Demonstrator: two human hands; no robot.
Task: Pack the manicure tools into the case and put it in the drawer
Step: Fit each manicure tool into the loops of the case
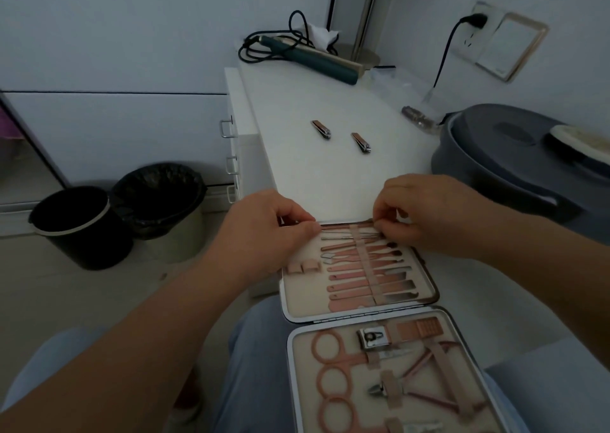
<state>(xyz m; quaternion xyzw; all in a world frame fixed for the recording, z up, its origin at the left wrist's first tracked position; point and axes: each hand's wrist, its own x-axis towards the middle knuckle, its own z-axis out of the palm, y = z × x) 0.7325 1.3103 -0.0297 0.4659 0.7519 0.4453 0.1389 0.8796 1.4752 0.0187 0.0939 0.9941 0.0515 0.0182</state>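
Note:
The manicure case (298, 300) lies open at the near edge of the white cabinet top and over my lap. Its far half holds a row of rose-gold tools (369, 267) under an elastic strap; its near half holds scissors (333, 356), a clipper and nippers. My left hand (267, 231) and my right hand (429, 214) both pinch the ends of a thin metal tool (350, 233) at the top slot of the far half. Two nail clippers (321, 129) (361, 142) lie loose on the cabinet top beyond my hands.
White drawer cabinet (241, 155) with metal handles (227, 129) on its left side. A hair straightener (317, 59) with cord and a mirror stand sit at the back. A grey round container (495, 155) is at the right. Two black bins (82, 224) stand on the floor left.

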